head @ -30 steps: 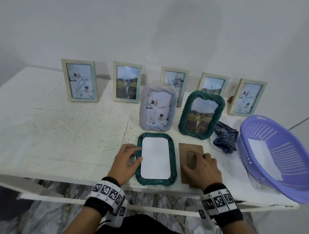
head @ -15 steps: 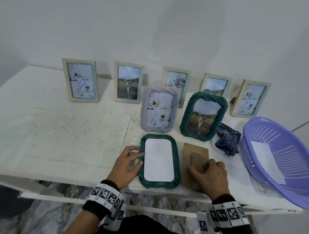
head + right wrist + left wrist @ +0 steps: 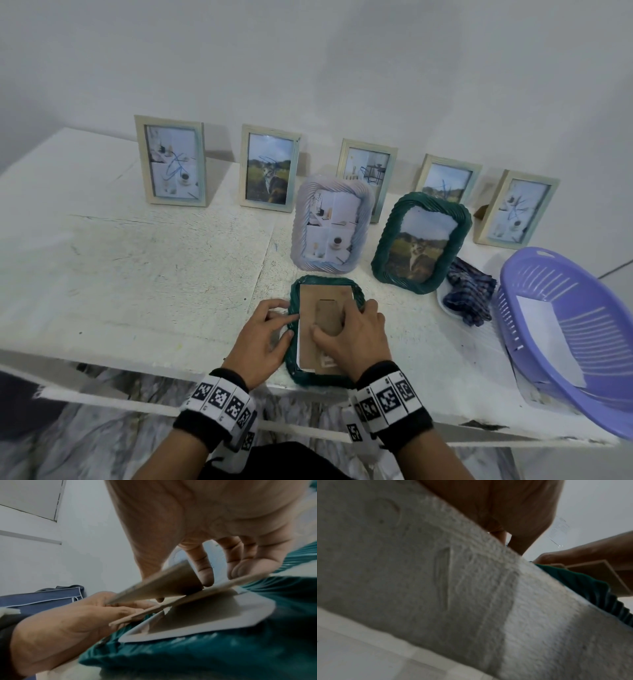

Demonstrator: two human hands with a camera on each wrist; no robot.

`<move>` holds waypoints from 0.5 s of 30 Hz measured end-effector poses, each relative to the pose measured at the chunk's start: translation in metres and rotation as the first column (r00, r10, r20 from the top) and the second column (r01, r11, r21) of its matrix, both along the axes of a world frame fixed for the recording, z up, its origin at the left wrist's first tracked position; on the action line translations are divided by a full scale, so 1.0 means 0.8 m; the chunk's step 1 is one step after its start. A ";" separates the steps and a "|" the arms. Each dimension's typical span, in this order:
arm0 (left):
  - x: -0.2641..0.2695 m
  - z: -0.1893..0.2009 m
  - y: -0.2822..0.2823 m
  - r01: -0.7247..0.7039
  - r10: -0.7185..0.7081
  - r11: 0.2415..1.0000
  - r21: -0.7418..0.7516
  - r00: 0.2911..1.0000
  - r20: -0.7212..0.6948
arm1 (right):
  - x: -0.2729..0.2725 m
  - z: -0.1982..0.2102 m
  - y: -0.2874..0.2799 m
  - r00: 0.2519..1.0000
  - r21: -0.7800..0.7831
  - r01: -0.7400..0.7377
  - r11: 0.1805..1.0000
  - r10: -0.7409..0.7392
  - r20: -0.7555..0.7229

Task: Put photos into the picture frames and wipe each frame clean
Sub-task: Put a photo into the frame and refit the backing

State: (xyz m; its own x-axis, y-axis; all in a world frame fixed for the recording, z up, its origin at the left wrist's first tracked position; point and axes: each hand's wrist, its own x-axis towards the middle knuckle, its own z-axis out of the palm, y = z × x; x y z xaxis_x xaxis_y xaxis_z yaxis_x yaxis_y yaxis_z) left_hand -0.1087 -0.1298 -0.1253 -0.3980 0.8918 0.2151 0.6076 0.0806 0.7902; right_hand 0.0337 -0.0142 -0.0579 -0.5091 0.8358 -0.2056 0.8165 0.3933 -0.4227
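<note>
A dark green wavy frame (image 3: 323,281) lies face down at the table's front edge. Over its opening sits a brown backing board (image 3: 310,308), tilted, with a strip of the white photo back (image 3: 223,622) showing beneath. My right hand (image 3: 342,318) pinches the board's stand flap (image 3: 163,582) between thumb and fingers. My left hand (image 3: 279,320) grips the frame's left rim with thumb and forefinger. The left wrist view shows mostly the table edge (image 3: 436,588), with the green frame (image 3: 582,582) and board (image 3: 599,574) at the right.
Several pale rectangular frames with photos stand along the back. A lilac frame (image 3: 330,226) and a second green frame (image 3: 421,240) stand just behind the work spot. A blue checked cloth (image 3: 469,298) and a purple basket (image 3: 565,342) sit at the right.
My right hand has lifted the backing board from the table right of the frame and carried it left onto the frame, covering the white photo back. My left hand stayed on the rim.
</note>
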 end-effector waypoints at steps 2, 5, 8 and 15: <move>0.001 0.000 0.000 0.001 -0.001 1.000 -0.006 1.000 0.003 | -0.002 -0.003 -0.001 1.000 -0.012 0.003 1.000 -0.003 0.004; 0.001 0.000 0.000 0.002 -0.002 1.000 -0.006 1.000 0.011 | -0.001 -0.005 -0.002 1.000 -0.013 0.002 1.000 -0.002 0.001; 0.001 0.000 -0.001 0.001 -0.001 1.000 -0.006 1.000 0.016 | 0.001 -0.006 -0.003 1.000 -0.008 -0.002 1.000 0.002 0.004; 0.000 -0.002 -0.001 0.002 -0.002 1.000 -0.016 1.000 -0.002 | 0.002 -0.011 -0.004 1.000 -0.009 -0.005 1.000 0.005 0.008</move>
State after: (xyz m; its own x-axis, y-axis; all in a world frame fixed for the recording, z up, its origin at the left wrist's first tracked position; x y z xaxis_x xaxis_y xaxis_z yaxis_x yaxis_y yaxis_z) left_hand -0.1087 -0.1304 -0.1270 -0.3954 0.8961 0.2017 0.6094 0.0916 0.7876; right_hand 0.0353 -0.0172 -0.0664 -0.5115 0.8314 -0.2171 0.8178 0.3934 -0.4200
